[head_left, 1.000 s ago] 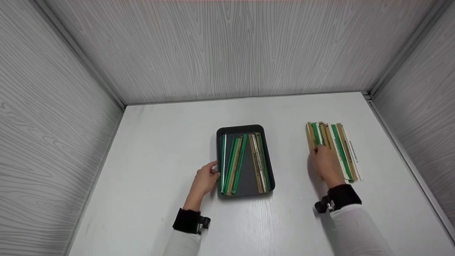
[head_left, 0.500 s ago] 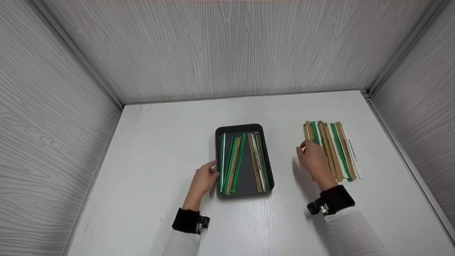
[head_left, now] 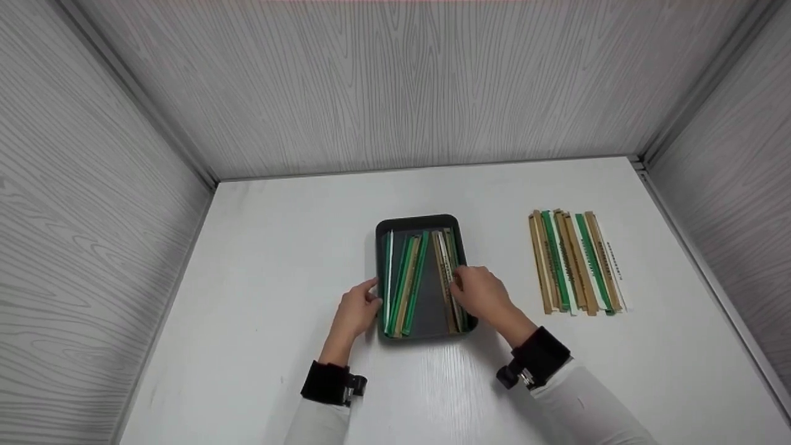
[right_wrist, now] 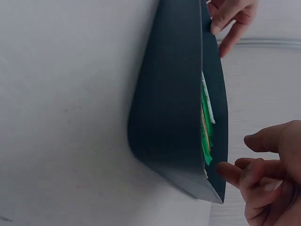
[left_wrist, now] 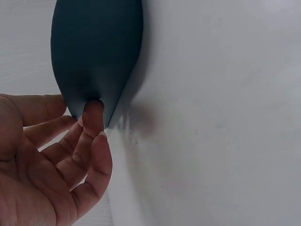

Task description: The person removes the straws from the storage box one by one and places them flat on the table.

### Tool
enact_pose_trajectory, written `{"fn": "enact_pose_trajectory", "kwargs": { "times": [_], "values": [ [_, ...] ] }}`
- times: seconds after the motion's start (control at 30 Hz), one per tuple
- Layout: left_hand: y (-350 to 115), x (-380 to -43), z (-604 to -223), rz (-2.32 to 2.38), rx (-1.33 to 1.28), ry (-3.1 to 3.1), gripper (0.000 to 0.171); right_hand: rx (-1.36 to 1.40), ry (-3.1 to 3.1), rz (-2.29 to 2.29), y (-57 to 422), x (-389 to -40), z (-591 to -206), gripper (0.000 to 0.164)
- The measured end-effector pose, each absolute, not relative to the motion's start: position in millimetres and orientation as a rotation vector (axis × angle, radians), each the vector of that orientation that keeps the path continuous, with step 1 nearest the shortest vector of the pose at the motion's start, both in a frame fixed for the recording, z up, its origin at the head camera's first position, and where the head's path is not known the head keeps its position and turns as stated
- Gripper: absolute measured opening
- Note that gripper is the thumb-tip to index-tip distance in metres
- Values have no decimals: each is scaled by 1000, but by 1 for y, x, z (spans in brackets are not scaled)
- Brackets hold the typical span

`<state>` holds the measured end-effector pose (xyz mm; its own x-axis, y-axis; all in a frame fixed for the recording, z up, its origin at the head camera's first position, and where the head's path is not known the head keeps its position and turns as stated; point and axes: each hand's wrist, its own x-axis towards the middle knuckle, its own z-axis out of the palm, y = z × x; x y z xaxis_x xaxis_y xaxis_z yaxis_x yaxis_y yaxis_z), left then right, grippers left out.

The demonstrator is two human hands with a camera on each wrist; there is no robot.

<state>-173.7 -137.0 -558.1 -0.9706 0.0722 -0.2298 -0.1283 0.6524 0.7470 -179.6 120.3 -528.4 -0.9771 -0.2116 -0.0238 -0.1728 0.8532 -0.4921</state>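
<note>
A dark rectangular tray point(head_left: 427, 337) stands on the table, with several long, thin wrapped sticks point(head_left: 410, 287) in green, brown and white inside. My left hand point(head_left: 355, 312) holds the tray's left side; in the left wrist view its fingers point(left_wrist: 92, 120) press the dark wall near the rim. Over the tray's right rim is my right hand point(head_left: 484, 296), above the right-hand group of sticks. Seen from the right wrist, thumb and fingers point(right_wrist: 265, 139) stand apart with nothing visible between them. Part of the right-hand group is hidden beneath this hand.
Several more wrapped sticks point(head_left: 571, 262) lie side by side on the white table point(head_left: 266, 259), right of the tray. Grey wood-grain panels point(head_left: 395, 86) enclose the table at the back and both sides.
My right hand has moved left from the loose row of sticks to the tray's right rim, leaving that row uncovered. My left hand and the tray have stayed in place.
</note>
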Motion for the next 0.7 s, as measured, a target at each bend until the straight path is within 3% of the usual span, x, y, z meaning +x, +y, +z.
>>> {"fn": "enact_pose_trajectory", "kwargs": {
  "times": [0.33,0.7],
  "values": [
    [-136,-174,-560,1211,-77,2630,48,-392,3028,-402,104,-177,-546,12],
    [-137,-174,-564,1289,-55,2618,49,-389,2986,-344,93,-177,-550,12]
  ]
}}
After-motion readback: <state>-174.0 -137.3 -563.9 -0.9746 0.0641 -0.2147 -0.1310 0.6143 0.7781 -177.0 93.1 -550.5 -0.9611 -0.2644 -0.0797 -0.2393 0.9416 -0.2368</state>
